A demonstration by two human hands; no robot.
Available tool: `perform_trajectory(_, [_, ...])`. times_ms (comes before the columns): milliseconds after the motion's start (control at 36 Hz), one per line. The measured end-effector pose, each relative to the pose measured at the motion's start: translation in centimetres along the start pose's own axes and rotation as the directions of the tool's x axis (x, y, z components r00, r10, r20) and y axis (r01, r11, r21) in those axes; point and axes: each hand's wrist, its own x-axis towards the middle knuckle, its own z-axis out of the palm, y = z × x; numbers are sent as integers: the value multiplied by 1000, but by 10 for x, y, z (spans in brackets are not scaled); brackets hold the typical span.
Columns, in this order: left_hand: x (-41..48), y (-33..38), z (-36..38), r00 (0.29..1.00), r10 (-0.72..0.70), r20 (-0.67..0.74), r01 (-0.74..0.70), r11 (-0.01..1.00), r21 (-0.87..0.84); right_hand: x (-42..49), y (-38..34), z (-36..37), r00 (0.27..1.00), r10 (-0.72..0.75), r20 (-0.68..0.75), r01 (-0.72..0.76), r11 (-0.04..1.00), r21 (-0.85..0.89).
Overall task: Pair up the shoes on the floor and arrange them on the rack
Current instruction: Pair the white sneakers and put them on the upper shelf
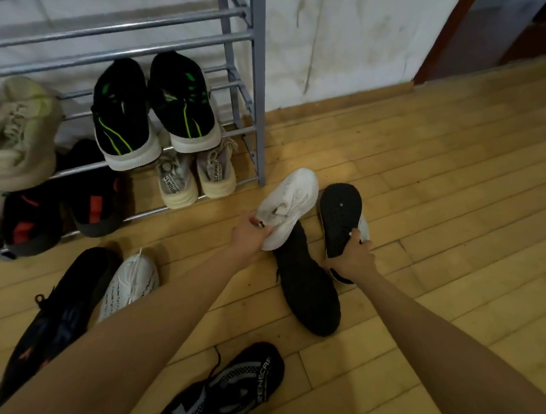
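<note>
While the left hand [249,235] pinches the white shoe [289,204] by its heel, I see the right hand [353,256] clamped on a sole-up shoe [339,215] at its three o'clock, upper mostly hidden, both at the rack's [257,98] five o'clock. The six-o'clock black shoe [228,388] reads "ZENECA", cut off.

The rack [258,82] looks like smooth grey metal tubing. The floor [436,181] is worn yellowish wood planks with a dull sheen. The white shoe [292,201] appears matt knit cloth; the black sole [339,218] is finely textured.
</note>
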Motion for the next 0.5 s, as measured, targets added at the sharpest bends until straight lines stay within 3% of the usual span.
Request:
perform_trajectory(250, [-21,-11,-18,989,-108,-101,79,964,-255,-29,-24,2,990,-89,-111,117,953,280])
perform_trajectory(500, [-71,-58,-84,979,-193,-71,154,917,-368,-69,-43,34,936,-344,-72,350,930,109])
